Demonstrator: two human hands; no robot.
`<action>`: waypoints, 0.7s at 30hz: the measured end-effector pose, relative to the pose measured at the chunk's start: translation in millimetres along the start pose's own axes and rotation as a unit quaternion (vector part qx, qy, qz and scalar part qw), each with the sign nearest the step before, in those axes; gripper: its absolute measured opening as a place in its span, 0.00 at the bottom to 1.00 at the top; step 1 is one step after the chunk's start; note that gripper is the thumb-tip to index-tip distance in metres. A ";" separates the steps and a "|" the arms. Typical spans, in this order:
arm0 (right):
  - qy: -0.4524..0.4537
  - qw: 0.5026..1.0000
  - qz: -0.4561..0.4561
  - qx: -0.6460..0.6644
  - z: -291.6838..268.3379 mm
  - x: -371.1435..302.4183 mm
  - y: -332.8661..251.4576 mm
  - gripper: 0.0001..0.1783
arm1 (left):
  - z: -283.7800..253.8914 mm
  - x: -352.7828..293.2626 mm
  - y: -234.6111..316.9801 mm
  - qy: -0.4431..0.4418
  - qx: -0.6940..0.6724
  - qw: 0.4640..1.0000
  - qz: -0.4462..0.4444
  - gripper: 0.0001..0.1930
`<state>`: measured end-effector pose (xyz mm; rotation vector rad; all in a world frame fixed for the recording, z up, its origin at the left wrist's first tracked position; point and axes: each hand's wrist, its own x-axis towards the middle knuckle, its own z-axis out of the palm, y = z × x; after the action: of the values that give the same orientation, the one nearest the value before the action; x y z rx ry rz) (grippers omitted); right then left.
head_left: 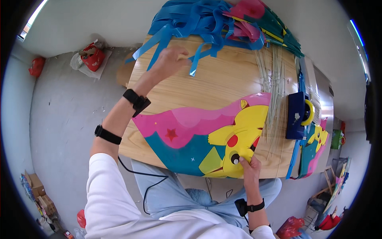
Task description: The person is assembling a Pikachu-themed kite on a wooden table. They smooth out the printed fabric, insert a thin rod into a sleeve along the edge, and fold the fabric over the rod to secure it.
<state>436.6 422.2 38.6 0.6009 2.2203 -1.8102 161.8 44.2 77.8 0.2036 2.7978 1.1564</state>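
A printed kite sail (191, 123) in pink, teal and yellow, with a cartoon figure on it, lies across the near half of the wooden table (159, 89). My right hand (251, 169) grips its near edge, with the thumb on top beside the figure's eye. Farther off, my left hand (172, 60) is raised over the table, fingers curled together, next to the hanging ends of blue ribbon strips (187, 18). What those fingers hold, if anything, is hidden. More folded printed sails (274, 24) lie beside the ribbon heap at the far right.
Thin pale rods (274, 79) lie lengthwise on the table's right side. A dark blue tape dispenser (296, 115) with a yellow roll stands beside them. More printed sails (316, 145) hang farther right. Red bags (93, 57) and cardboard boxes (36, 185) sit on the floor at left.
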 end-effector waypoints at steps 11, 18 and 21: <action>-0.094 0.966 -0.238 -0.029 -15.4 -21.2 -86.3 0.11 | 15.7 -173.8 10.2 -0.113 -0.147 0.983 -0.009 0.43; -0.075 0.953 -0.254 0.150 -62.5 -24.2 -100.7 0.14 | -18.0 -247.7 -40.6 -0.103 -0.333 0.930 -0.116 0.12; -0.078 0.960 -0.226 0.147 -65.7 -11.1 -83.8 0.14 | -35.6 -280.6 -48.6 -0.030 -0.451 0.880 -0.146 0.09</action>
<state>415.6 470.6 131.8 -0.0207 2.1192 -2.3380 428.9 -60.7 81.8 -0.2527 1.8467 2.1139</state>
